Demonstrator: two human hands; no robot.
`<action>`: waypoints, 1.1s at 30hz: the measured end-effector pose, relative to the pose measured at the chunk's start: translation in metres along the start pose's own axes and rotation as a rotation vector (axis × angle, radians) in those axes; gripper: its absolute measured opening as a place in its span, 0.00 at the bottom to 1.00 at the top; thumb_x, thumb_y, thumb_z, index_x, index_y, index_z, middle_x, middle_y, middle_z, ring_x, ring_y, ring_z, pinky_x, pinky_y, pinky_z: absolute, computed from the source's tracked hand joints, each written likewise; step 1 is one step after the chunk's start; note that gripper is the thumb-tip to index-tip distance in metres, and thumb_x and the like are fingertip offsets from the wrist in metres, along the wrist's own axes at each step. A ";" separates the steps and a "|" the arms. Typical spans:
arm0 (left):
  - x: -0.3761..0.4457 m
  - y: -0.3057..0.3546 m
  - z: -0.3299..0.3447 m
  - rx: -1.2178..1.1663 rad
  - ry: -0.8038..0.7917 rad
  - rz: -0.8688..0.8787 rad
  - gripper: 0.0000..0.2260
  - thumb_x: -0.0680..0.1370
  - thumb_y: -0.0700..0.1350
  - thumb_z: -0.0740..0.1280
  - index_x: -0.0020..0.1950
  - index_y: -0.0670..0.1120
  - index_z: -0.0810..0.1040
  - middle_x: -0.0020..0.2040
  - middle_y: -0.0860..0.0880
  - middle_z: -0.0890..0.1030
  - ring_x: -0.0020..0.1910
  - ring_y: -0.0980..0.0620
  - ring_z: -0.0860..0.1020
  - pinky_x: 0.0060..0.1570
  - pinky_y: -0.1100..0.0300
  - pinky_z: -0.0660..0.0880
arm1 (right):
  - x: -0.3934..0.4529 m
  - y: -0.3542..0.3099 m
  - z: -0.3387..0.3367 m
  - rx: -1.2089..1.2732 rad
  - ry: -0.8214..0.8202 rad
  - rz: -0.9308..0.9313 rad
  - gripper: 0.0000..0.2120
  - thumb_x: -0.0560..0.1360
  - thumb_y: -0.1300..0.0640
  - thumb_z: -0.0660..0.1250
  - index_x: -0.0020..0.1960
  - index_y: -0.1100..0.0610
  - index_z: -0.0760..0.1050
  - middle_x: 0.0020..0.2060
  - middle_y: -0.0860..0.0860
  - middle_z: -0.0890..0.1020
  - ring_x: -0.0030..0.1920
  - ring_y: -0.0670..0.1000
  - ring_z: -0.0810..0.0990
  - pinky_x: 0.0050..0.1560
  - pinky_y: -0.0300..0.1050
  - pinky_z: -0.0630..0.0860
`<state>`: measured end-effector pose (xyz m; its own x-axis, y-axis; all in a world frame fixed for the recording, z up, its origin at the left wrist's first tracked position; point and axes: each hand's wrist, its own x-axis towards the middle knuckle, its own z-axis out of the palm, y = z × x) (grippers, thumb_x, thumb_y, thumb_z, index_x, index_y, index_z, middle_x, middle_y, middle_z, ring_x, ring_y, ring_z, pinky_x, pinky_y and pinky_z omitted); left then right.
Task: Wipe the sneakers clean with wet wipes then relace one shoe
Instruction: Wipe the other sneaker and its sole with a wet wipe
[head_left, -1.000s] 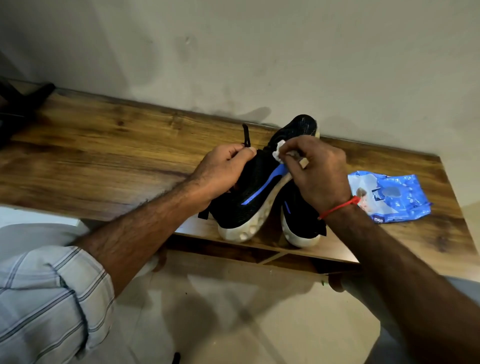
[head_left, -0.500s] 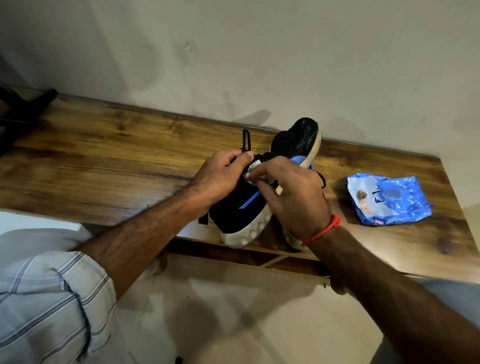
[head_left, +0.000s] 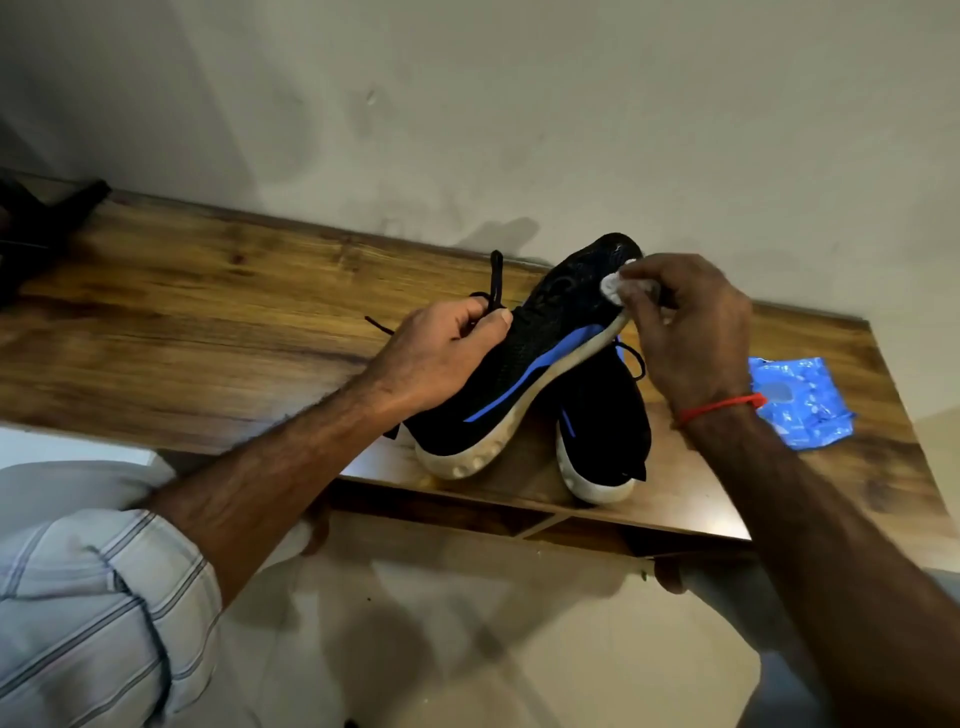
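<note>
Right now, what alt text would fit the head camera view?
A left hand grips a tilted black sneaker while the right hand presses a white wipe near its toe. A second sneaker and blue wipes pack lie on the wooden table.

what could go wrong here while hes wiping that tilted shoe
The left hand holds the tilted shoe with its heel near the table edge, so a hard push from the wipe could slide it off. The loose lace may get dragged. The right hand could nudge the second shoe.
</note>
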<state>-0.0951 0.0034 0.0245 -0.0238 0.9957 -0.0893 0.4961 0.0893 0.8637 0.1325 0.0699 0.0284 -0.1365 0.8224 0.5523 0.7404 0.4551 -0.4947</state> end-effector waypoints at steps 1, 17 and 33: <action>0.001 -0.001 0.000 -0.005 0.007 -0.018 0.18 0.83 0.55 0.62 0.43 0.44 0.80 0.36 0.47 0.79 0.33 0.51 0.77 0.33 0.55 0.70 | -0.005 -0.008 0.003 0.013 -0.041 -0.043 0.05 0.74 0.62 0.71 0.50 0.57 0.83 0.48 0.52 0.84 0.49 0.50 0.81 0.54 0.33 0.71; -0.002 0.004 -0.003 -0.090 0.019 -0.080 0.08 0.80 0.53 0.68 0.48 0.51 0.85 0.37 0.53 0.85 0.36 0.58 0.84 0.34 0.60 0.80 | -0.008 -0.013 0.003 -0.031 -0.095 -0.223 0.07 0.71 0.68 0.72 0.46 0.59 0.84 0.43 0.54 0.84 0.45 0.52 0.81 0.53 0.36 0.73; 0.001 0.004 -0.011 -0.102 0.008 -0.136 0.07 0.80 0.51 0.69 0.44 0.51 0.82 0.34 0.56 0.83 0.29 0.59 0.80 0.22 0.63 0.72 | 0.001 -0.004 -0.002 -0.050 -0.120 -0.212 0.06 0.71 0.67 0.73 0.45 0.58 0.84 0.41 0.54 0.84 0.42 0.51 0.80 0.49 0.37 0.72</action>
<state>-0.1031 0.0049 0.0333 -0.0918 0.9744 -0.2050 0.3973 0.2246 0.8898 0.1307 0.0677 0.0324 -0.3670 0.7462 0.5554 0.7180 0.6068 -0.3408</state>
